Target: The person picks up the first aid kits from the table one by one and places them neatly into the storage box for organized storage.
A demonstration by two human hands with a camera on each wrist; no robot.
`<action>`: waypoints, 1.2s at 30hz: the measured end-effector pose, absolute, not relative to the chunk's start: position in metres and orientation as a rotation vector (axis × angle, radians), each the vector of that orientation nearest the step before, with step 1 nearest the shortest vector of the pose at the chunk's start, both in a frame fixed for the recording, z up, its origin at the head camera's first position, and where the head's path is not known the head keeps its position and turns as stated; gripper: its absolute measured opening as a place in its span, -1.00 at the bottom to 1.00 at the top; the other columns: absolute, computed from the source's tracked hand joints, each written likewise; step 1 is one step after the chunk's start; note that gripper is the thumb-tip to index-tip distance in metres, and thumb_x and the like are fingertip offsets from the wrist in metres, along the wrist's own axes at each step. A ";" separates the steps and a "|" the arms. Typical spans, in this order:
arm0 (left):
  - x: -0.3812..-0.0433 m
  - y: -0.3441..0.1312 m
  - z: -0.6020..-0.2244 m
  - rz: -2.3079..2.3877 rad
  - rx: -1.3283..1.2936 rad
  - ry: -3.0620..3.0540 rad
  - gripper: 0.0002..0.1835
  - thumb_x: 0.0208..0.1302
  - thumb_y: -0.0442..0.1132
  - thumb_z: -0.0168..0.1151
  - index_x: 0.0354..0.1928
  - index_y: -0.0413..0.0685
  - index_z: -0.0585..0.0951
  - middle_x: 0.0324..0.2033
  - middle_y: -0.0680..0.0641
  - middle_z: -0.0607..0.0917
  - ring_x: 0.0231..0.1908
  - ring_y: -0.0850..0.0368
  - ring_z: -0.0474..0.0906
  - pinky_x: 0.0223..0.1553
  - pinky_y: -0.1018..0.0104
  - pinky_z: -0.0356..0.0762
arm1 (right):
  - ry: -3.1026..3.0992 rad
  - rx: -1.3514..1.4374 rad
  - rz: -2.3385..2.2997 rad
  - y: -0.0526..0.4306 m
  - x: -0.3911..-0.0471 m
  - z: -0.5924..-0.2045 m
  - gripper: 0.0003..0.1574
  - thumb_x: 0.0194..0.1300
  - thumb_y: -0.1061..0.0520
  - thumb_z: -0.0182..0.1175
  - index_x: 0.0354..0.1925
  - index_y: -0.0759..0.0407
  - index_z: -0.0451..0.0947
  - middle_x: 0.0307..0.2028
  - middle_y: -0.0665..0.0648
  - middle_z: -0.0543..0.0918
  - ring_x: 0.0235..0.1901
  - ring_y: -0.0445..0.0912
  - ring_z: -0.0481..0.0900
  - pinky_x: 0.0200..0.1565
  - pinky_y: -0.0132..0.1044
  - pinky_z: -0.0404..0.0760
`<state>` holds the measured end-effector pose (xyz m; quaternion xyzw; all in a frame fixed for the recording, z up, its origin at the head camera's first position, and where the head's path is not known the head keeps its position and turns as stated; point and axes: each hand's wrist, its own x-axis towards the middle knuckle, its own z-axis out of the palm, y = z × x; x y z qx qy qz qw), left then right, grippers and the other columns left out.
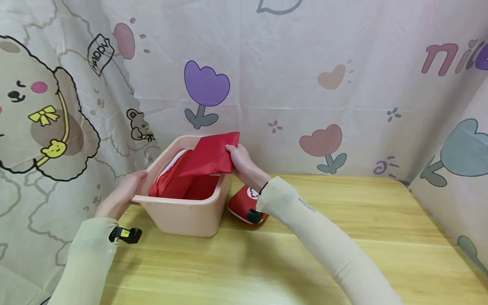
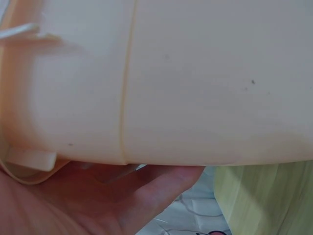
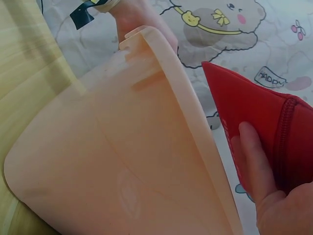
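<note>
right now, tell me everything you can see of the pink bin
The pink bin is open-topped and looks like smooth plastic, with a projecting rim, rounded corners, walls narrowing toward the base, and a thin line plus small dark specks on one side. Its base rests on the wooden table, beside a red case; whether they touch is unclear. The left hand grips its rim. Red items lie inside, beneath the red pouch in the right hand.

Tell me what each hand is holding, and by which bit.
The right hand pinches a flat red fabric pouch by its right edge; the left hand grips the rectangular pink plastic bin by its rim's left side.
</note>
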<state>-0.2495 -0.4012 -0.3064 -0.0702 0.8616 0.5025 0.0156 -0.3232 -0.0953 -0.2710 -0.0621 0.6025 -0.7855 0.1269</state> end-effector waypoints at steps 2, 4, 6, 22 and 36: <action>-0.249 -0.401 -0.307 1.567 -0.222 2.680 -0.30 0.53 0.06 -0.46 0.37 -0.46 0.12 0.05 -0.35 0.41 -0.21 0.15 0.45 -0.26 0.27 0.55 | 1.778 -0.191 -2.259 -0.098 -0.324 -0.272 -0.54 0.53 0.04 -0.04 0.30 0.12 0.22 0.05 0.14 0.52 -0.02 -0.02 0.54 -0.05 -0.20 0.60; -0.249 -0.400 -0.307 1.564 -0.228 2.681 -0.30 0.53 0.06 -0.46 0.36 -0.47 0.15 0.04 -0.34 0.43 -0.19 0.14 0.46 -0.23 0.27 0.53 | 1.804 -0.200 -2.234 -0.101 -0.324 -0.273 -0.54 0.53 0.04 -0.04 0.30 0.10 0.22 0.05 0.13 0.52 -0.02 -0.01 0.55 -0.06 -0.19 0.61; -0.248 -0.400 -0.307 1.556 -0.231 2.684 -0.30 0.53 0.06 -0.46 0.36 -0.46 0.15 0.06 -0.35 0.42 -0.13 0.06 0.46 -0.20 0.26 0.51 | 1.831 -0.214 -2.212 -0.104 -0.325 -0.273 -0.57 0.53 0.06 -0.05 0.29 0.08 0.23 0.03 0.13 0.53 -0.04 0.00 0.57 -0.09 -0.18 0.62; -0.246 -0.400 -0.305 1.547 -0.209 2.681 -0.29 0.54 0.08 -0.50 0.39 -0.43 0.10 0.14 -0.40 0.36 0.02 -0.13 0.39 -0.16 0.22 0.49 | 1.909 -0.364 -2.038 -0.116 -0.323 -0.269 -0.46 0.44 0.17 0.04 0.32 0.14 0.16 0.03 0.14 0.51 -0.06 0.07 0.57 -0.20 -0.07 0.67; -0.249 -0.403 -0.307 1.565 -0.229 2.692 -0.30 0.54 0.06 -0.46 0.36 -0.47 0.16 0.02 -0.32 0.47 -0.19 0.12 0.49 -0.24 0.27 0.51 | 1.906 -0.364 -1.953 -0.131 -0.321 -0.265 -0.51 0.45 0.22 -0.07 0.29 0.28 0.20 -0.05 0.22 0.56 -0.16 0.15 0.63 -0.20 0.10 0.64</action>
